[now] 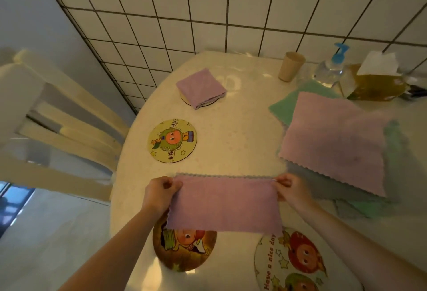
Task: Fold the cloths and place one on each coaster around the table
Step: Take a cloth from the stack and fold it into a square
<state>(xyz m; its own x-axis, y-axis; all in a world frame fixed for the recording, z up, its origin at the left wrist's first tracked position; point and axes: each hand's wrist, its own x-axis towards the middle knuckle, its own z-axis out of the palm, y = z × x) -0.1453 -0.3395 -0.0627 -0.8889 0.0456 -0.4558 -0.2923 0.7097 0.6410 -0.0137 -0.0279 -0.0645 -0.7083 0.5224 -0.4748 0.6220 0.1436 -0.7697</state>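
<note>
Two round cartoon coasters point(184, 248) lie nearest on the pale desk point(242, 128). Just above them, left hand point(159, 192) and right hand point(290, 187) each pinch a top corner of a soft purple cloth point(224, 205), doubled into a rectangle, long axis left to right, zigzag edges. Farther off, a folded purple cloth point(200, 87) covers another coaster.

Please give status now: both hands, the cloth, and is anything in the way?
Left hand and right hand pinch the purple cloth's top corners. Cloth folded in half, above the table. Three coasters bare. Nothing in the way.
</note>
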